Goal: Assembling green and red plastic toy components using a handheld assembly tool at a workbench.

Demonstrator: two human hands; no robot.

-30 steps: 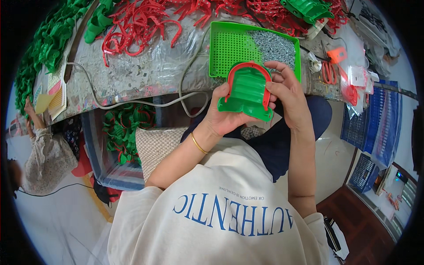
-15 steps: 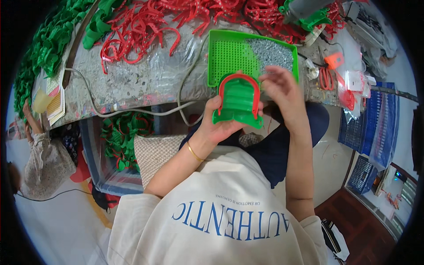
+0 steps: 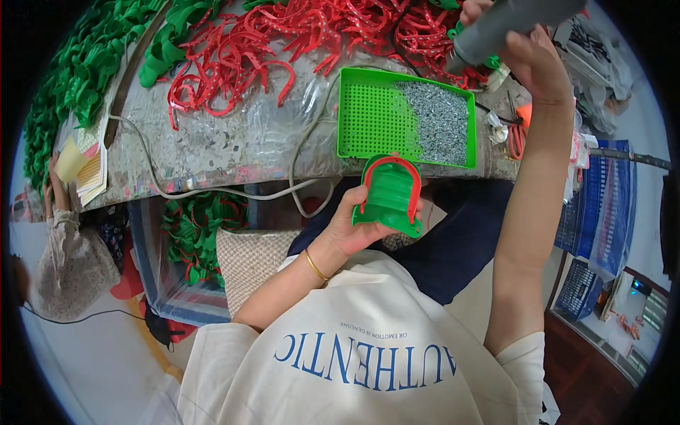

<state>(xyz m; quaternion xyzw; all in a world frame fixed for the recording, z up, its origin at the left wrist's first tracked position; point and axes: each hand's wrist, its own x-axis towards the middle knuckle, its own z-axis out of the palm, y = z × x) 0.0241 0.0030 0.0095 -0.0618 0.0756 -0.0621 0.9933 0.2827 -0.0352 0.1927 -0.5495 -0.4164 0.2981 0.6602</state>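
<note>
My left hand [image 3: 348,221] grips a green curved plastic piece [image 3: 391,190] from its left side and below, in front of my lap. A red U-shaped strap [image 3: 391,161] lies along the top and sides of that piece. My right hand [image 3: 535,64] is raised at the upper right and closed round a thick dark grey cylindrical tool [image 3: 506,35], its fingertips showing on the tool's far side. The tool slants down toward the left; its upper part runs out near the picture's rim. Beyond the green piece, a bright green tray [image 3: 350,152] holds many small silvery metal parts [image 3: 440,120].
Red dotted straps [image 3: 248,42] are heaped along the bench's far side, green pieces [image 3: 78,78] at the far left. A pale cable [image 3: 205,193] crosses the bench edge. A blue-grey crate [image 3: 145,265] holds green-and-red pieces below. Another person's sleeve [image 3: 78,255] shows at the left.
My right hand has left the green piece, reached up and right, and taken hold of the grey tool. My left hand has lowered slightly with the green piece, which is turned a little.
</note>
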